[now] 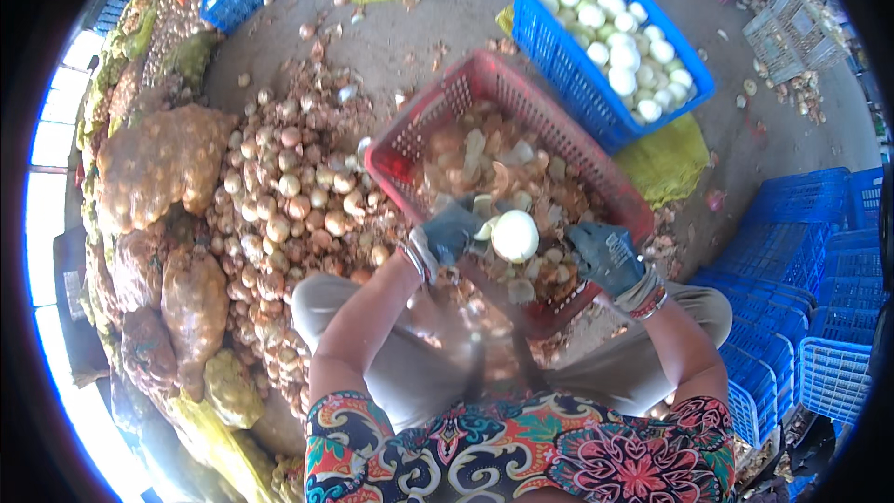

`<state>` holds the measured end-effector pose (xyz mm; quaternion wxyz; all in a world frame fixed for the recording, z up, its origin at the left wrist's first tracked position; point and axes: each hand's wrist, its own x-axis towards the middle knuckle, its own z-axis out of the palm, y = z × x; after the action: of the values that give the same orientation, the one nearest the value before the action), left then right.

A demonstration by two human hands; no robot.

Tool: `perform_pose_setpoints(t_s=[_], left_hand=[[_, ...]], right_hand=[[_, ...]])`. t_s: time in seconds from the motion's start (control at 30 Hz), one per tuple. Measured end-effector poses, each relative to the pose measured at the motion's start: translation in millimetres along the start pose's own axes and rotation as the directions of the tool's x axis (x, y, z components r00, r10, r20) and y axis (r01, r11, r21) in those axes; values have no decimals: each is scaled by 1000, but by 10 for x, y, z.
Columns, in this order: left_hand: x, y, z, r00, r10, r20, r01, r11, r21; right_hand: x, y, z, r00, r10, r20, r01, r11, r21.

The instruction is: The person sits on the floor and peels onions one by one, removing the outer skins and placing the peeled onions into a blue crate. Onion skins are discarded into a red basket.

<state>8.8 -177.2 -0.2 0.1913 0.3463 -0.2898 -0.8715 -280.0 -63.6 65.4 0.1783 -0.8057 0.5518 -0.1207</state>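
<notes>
Both of my hands wear dark grey-blue work gloves and are over a red plastic crate (601,175) holding loose onion skins (503,161). A pale peeled onion (515,236) is between the hands, nearer the left one, with a piece of skin at its left side. My left hand (450,230) is at that piece, its fingers partly hidden; whether it grips the onion is not clear. My right hand (606,257) is a little right of the onion, apart from it, with curled fingers; whether it holds anything does not show.
Unpeeled onions (286,188) are heaped on the floor at left, beside filled mesh sacks (164,161). A blue crate (559,59) of peeled onions stands beyond the red crate, near a yellow-green sack (663,161). Stacked blue crates (761,279) are at right.
</notes>
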Motion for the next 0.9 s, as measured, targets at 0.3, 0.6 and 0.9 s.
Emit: perform_pose_setpoints(t_s=[0.3, 0.6, 0.9], left_hand=[[-78, 25, -69, 986, 157, -63, -107, 867, 486], [-380, 724, 354, 833, 212, 511, -512, 644, 569], [-261, 415, 250, 858, 146, 492, -413, 766, 493]], right_hand=[[153, 344, -43, 946, 288, -149, -190, 865, 464], [116, 66, -137, 849, 71, 523, -475, 536, 698], [95, 114, -18, 824, -151, 546, -461, 381, 801]])
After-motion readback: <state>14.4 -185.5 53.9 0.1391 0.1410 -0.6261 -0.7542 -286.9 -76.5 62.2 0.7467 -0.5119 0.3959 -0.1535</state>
